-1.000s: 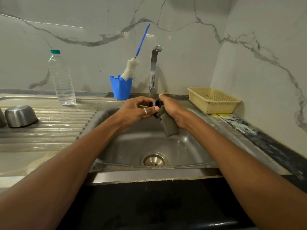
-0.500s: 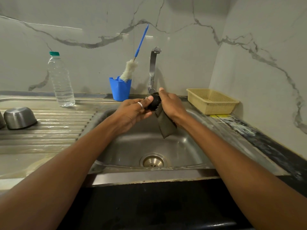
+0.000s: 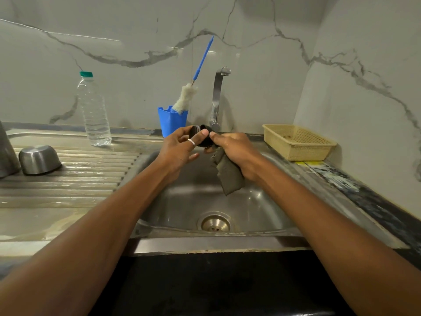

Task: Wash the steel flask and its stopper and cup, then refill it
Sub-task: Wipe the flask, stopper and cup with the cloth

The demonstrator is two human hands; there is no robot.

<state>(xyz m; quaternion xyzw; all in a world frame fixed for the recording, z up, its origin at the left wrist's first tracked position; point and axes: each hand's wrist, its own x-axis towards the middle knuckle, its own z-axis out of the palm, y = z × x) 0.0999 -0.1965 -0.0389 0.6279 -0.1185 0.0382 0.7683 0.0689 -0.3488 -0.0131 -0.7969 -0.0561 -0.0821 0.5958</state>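
Over the steel sink (image 3: pixel 262 201), my left hand (image 3: pixel 180 149) pinches the black flask stopper (image 3: pixel 204 136) between thumb and fingers. My right hand (image 3: pixel 234 151) grips a grey scrub cloth (image 3: pixel 229 176) that hangs down into the basin, with its thumb touching the stopper. The steel cup (image 3: pixel 38 159) lies upside down on the draining board at the left. A steel edge at the far left (image 3: pixel 6 153) looks like the flask body, mostly cut off by the frame.
A clear water bottle (image 3: pixel 94 110) with a green cap stands on the draining board. A blue holder (image 3: pixel 173 122) with a bottle brush (image 3: pixel 189 96) sits behind the sink beside the tap (image 3: pixel 217 99). A yellow basket (image 3: pixel 296 142) rests at the right.
Both hands have lifted the stopper up and back toward the tap, and the left hand has turned it so its end now faces left. The cloth still hangs from the right hand.
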